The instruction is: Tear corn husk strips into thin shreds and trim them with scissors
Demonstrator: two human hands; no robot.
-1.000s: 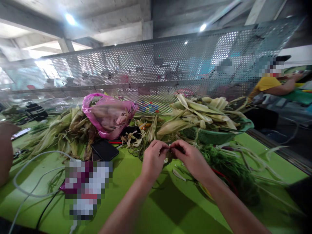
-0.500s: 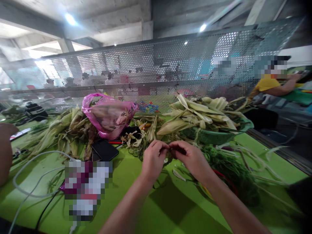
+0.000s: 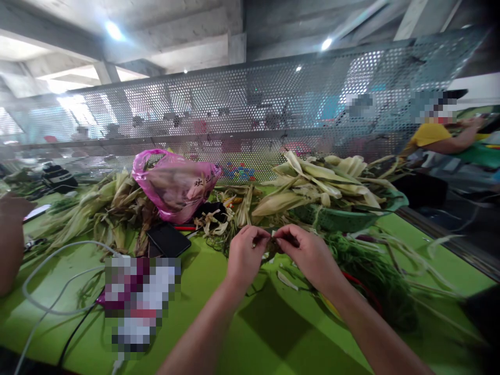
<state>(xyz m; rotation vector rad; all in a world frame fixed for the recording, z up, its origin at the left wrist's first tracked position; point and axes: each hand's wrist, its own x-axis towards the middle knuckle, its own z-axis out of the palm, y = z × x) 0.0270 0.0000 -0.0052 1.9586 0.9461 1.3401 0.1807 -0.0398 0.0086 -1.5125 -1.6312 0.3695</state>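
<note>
My left hand (image 3: 247, 255) and my right hand (image 3: 307, 255) meet above the green table, fingertips pinched and nearly touching. A tiny pale bit shows between them, too small to make out. Below the fingers lie some loose pale and green scraps, partly covered by the hands. A pale strip of husk (image 3: 288, 280) rests on the table beside my right hand. Right of that hand is a heap of fine green strands (image 3: 369, 268), with a red rim partly showing under it. Beyond my hands lie dried corn husks (image 3: 245, 208).
A green basket (image 3: 344, 221) heaped with corn husks (image 3: 332, 177) stands at the right. At left are a pink plastic bag (image 3: 172, 192), a husk pile (image 3: 113, 203), a black phone (image 3: 169, 240) and a white cable (image 3: 29, 281). Another person's arm (image 3: 10, 245) reaches in.
My right fingertips have shifted slightly away from the left ones, and a pale bit now shows between them. The other person's arm at the left edge has moved slightly.
</note>
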